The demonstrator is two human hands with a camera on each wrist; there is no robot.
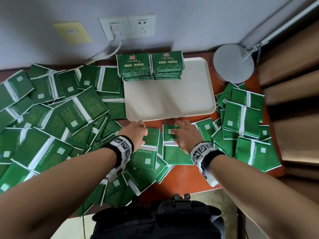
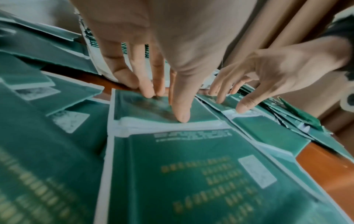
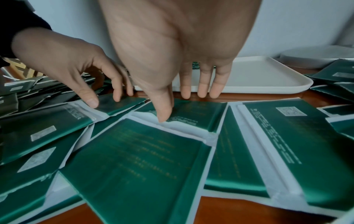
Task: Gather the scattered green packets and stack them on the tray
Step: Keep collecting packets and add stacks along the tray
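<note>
1. Closest up is the green packet under the left wrist: glossy green, white edges, a white seam band across the middle, gold print and a small white code square, back side up.
2. Left hand sits on that packet at the bench's near-middle, fingers straight and spread, thumb tip pressing at the white band. Nothing gripped.
3. Right hand is doing the same on the neighbouring packet just beside it, thumb down on the seam, fingers stretched to the far edge, loose and apart.
4. White tray lies just past both hands, toward the bench's back edge.
5. Two neat stacks of packets sit side by side on the tray's far edge, front side up with a red-and-gold logo.
6. Loose packets are heaped all over the left side of the bench, and a smaller bunch is by the right edge.
7. Round white lamp base stands at the back right corner.
</note>
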